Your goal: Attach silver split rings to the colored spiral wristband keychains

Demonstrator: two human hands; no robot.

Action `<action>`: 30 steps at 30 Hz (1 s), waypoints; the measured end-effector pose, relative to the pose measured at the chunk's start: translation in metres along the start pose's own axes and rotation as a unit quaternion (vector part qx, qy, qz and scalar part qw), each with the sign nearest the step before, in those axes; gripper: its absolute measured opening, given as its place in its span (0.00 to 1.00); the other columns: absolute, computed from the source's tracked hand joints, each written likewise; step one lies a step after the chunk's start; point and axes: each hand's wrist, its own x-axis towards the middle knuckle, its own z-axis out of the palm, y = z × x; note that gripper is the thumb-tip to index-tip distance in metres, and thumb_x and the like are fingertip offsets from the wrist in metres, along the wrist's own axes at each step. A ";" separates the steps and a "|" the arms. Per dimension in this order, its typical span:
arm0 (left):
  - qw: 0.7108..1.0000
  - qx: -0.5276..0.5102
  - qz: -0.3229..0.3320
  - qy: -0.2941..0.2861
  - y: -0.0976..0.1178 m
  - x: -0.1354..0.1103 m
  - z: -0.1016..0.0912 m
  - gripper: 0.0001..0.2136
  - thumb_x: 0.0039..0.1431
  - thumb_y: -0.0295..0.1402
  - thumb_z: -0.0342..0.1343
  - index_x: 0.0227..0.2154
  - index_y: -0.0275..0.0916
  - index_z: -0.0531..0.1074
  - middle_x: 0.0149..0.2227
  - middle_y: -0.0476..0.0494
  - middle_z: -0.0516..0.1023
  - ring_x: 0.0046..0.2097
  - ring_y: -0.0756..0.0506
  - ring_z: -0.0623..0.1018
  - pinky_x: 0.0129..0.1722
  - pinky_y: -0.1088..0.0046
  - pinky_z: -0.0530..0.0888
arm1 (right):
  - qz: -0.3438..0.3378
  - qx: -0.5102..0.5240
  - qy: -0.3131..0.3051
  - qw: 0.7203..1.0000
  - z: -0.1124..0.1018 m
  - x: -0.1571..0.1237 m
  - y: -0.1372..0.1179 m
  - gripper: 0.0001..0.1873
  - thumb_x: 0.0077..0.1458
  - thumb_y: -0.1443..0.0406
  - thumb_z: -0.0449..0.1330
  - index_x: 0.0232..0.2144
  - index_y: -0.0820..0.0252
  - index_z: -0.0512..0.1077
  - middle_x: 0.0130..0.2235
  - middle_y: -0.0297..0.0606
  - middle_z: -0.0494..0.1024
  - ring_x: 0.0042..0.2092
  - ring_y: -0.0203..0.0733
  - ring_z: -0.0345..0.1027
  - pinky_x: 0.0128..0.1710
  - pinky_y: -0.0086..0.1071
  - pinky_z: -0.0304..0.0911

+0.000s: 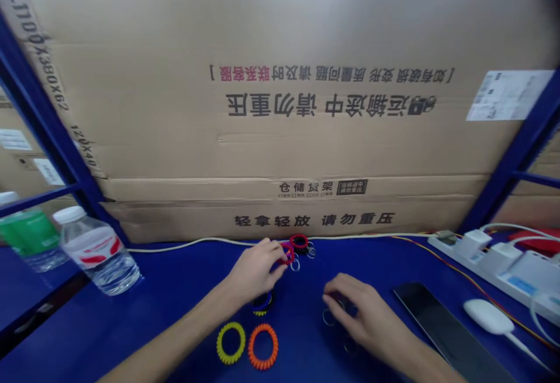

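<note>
Closest to the camera are two bare forearms [166, 342] reaching out over a blue desk [87, 336], and just past them a yellow coil bracelet [220, 343] and an orange coil bracelet [252, 345] lie flat, side by side. The left hand [256, 272] is up near the back of the desk, its fingers [275, 260] pinched closed on what looks like a red coil bracelet [287, 253], with a small metal key ring [294, 264] right below them. A black coil bracelet [298, 242] sits just beside that, with a second key ring [310, 250] next to it, and a dark coil with yellow bits [262, 304] lies under the left hand. The right hand [354, 313] is curled over something dark, with a metal ring [329, 317] poking out by its fingers, but I can't tell if it's really gripping anything. Off to the right are a black tablet [446, 330], a white mouse [487, 316] and a power strip [494, 260]. To the left stands a clear water bottle [98, 249], and a big cardboard box [280, 109] fills the back.
</note>
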 end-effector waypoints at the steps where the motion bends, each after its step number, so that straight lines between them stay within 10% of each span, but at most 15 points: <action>1: 1.000 -0.005 0.004 -0.001 0.008 -0.010 -0.004 0.04 0.63 0.33 0.54 0.38 0.42 0.72 0.39 0.48 0.75 0.43 0.44 0.72 0.39 0.71 0.70 | 0.000 0.012 0.009 1.000 0.002 -0.001 -0.002 0.08 0.63 0.64 0.52 0.38 0.55 0.71 0.36 0.35 0.74 0.37 0.39 0.68 0.39 0.31 0.61; 10: 0.989 0.018 0.114 0.097 0.060 -0.084 -0.005 0.03 0.62 0.29 0.52 0.35 0.39 0.71 0.30 0.48 0.75 0.31 0.46 0.72 0.25 0.72 0.66 | 0.004 0.076 -0.048 0.996 0.035 -0.012 -0.032 0.09 0.60 0.64 0.54 0.35 0.57 0.74 0.33 0.35 0.79 0.35 0.39 0.71 0.36 0.28 0.62; 20: 0.973 -0.021 0.115 0.200 0.059 -0.094 0.014 0.02 0.57 0.29 0.56 0.32 0.41 0.73 0.21 0.52 0.73 0.23 0.48 0.70 0.17 0.73 0.62 | 0.062 0.124 -0.078 0.987 0.044 -0.015 -0.040 0.13 0.60 0.59 0.54 0.31 0.57 0.76 0.29 0.36 0.79 0.31 0.39 0.69 0.34 0.28 0.61; 27: 0.956 0.033 0.146 0.252 0.061 -0.093 0.017 0.04 0.61 0.29 0.55 0.36 0.40 0.75 0.23 0.51 0.77 0.24 0.49 0.74 0.19 0.75 0.65 | 0.275 0.390 -0.173 0.862 0.051 -0.008 -0.034 0.17 0.53 0.54 0.54 0.22 0.61 0.68 0.18 0.32 0.69 0.17 0.31 0.57 0.18 0.25 0.50; 30: 0.955 0.044 0.146 0.256 0.063 -0.094 0.020 0.06 0.64 0.30 0.52 0.36 0.40 0.75 0.24 0.50 0.78 0.26 0.48 0.76 0.20 0.75 0.68 | 0.207 0.288 -0.169 0.920 0.052 -0.010 -0.031 0.13 0.55 0.59 0.53 0.29 0.61 0.72 0.21 0.33 0.73 0.20 0.32 0.60 0.20 0.24 0.52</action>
